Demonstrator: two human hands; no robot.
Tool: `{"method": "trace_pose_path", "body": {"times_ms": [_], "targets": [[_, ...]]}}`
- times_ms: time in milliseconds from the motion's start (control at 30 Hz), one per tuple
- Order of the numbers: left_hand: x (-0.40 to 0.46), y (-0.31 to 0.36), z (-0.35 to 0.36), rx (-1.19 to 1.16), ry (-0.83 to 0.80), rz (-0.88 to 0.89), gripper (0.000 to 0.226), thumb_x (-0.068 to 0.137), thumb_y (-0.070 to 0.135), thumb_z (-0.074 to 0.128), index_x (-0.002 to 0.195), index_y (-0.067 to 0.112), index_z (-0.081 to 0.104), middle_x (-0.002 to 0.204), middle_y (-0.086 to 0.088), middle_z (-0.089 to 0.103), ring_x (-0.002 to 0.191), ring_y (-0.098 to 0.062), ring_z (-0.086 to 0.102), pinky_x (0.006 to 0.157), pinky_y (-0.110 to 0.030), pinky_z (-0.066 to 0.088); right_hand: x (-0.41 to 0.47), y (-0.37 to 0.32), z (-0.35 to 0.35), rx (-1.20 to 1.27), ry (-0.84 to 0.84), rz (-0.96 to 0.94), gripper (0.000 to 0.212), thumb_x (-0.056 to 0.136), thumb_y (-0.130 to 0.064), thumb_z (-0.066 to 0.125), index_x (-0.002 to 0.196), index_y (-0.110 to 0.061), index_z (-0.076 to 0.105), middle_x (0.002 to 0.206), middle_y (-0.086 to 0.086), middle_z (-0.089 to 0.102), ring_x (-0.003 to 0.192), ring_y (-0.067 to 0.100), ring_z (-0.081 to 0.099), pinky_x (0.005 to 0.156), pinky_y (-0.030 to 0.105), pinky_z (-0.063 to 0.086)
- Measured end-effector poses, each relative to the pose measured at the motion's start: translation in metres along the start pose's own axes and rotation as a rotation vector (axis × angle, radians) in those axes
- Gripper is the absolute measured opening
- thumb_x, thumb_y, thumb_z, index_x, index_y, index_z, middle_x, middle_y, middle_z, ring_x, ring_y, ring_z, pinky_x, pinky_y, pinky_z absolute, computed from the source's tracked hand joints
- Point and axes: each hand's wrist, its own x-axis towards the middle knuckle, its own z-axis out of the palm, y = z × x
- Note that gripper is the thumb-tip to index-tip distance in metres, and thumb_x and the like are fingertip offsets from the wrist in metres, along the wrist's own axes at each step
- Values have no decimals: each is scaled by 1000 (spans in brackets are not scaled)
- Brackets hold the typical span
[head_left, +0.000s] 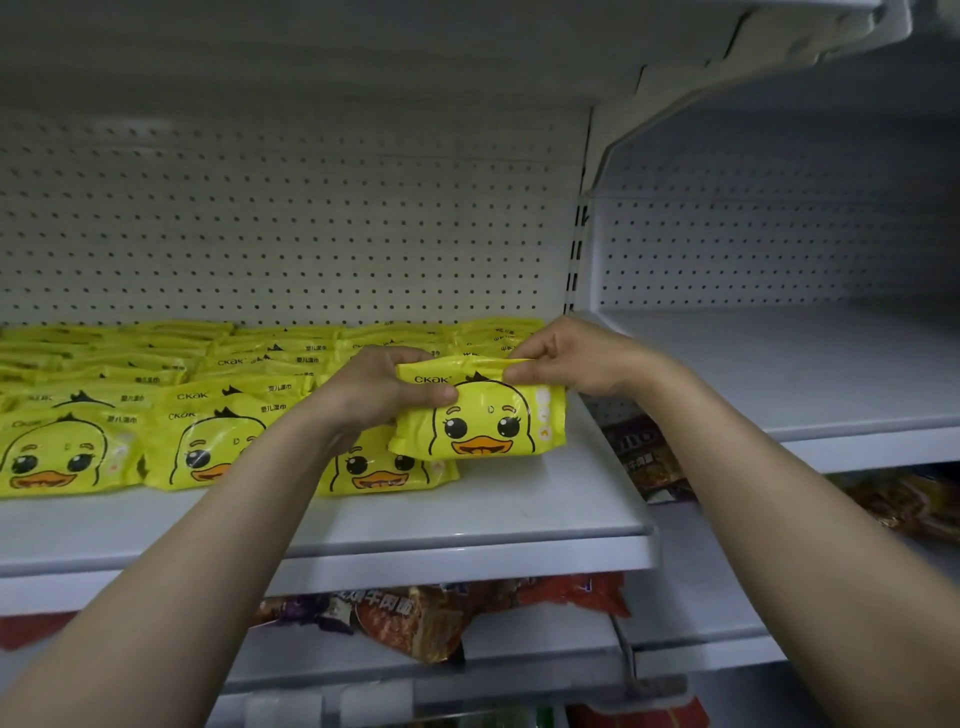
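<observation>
Between the fingers (441, 396) of both hands, a yellow duck pack (483, 421) stands upright over the shelf (519, 509).
The left hand (384, 395) curls round the pack's upper left corner, thumb across its front; the right hand (576, 358) pinches its top edge at the upper right. Whether its lower edge touches the shelf cannot be told. Just below and left of the fingers stands a front pack (379, 470); further left, rows of like packs (156, 415) run back to the pegboard (311, 234). Beneath the shelf lie snack bags (415, 618); right of the hands sits a second shelf (779, 374).
</observation>
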Motion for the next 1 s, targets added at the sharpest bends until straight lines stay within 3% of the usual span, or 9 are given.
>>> {"method": "trace_pose_path", "body": {"times_ms": [167, 300, 400, 467, 567, 700, 767, 867, 1000], "targets": [[3, -1, 7, 18, 29, -2, 49, 68, 24, 86, 113, 21, 67, 92, 1, 75, 75, -13, 68, 67, -27, 44, 3, -14, 8, -175, -24, 64, 45, 70, -40, 86, 109, -25, 71, 96, -7, 75, 88, 10, 70, 82, 31, 54], [7, -11, 13, 87, 156, 150, 35, 72, 26, 84, 104, 25, 70, 99, 5, 72, 86, -15, 67, 70, -28, 53, 15, -19, 12, -495, 2, 38, 38, 65, -42, 87, 92, -24, 66, 83, -7, 67, 78, 11, 60, 68, 31, 47], [7, -31, 9, 510, 258, 262, 58, 75, 38, 80, 128, 29, 58, 123, 10, 60, 116, -12, 53, 94, -30, 43, 15, -3, -4, -498, 30, 112, 38, 65, -42, 88, 92, -27, 65, 87, -8, 67, 84, 15, 62, 73, 30, 48], [4, -48, 9, 794, 244, 256, 70, 78, 49, 74, 140, 29, 48, 144, 0, 49, 139, -27, 35, 110, -38, 32, 15, 8, -15, -494, 53, 177, 39, 66, -40, 88, 96, -29, 65, 93, -7, 69, 90, 17, 64, 77, 31, 50], [-1, -65, 18, 1083, 230, 248, 76, 83, 60, 60, 149, 36, 31, 161, -4, 20, 149, -30, 7, 120, -46, 8, 23, 24, -20, -546, 47, 248, 55, 68, -39, 87, 115, -23, 65, 111, -3, 67, 102, 18, 61, 86, 32, 51], [-1, -70, 21, 1133, 245, 283, 75, 86, 64, 52, 151, 39, 24, 163, -3, 11, 150, -29, 0, 120, -47, 0, 33, 42, -10, -535, -21, 319, 74, 70, -36, 87, 135, -19, 55, 132, -1, 58, 113, 18, 56, 83, 23, 46], [1, -71, 19, 1135, 242, 290, 75, 86, 64, 52, 151, 39, 24, 162, -4, 12, 150, -29, 1, 120, -47, -1, 38, 48, -6, -501, -22, 324, 63, 71, -35, 86, 127, -16, 62, 123, 0, 64, 111, 21, 60, 89, 29, 50], [3, -75, 20, 1130, 245, 305, 75, 85, 65, 52, 150, 39, 25, 162, -4, 13, 150, -29, 2, 120, -47, 0, 44, 51, -1, -487, 1, 319, 45, 71, -34, 87, 108, -15, 69, 101, 2, 70, 94, 22, 63, 76, 28, 48], [5, -76, 19, 1120, 254, 318, 74, 85, 65, 52, 150, 39, 27, 162, -4, 14, 150, -29, 2, 120, -46, 0, 53, 50, 8, -517, 71, 291, 51, 70, -33, 87, 114, -17, 68, 111, 1, 69, 106, 24, 61, 85, 31, 48]]}}
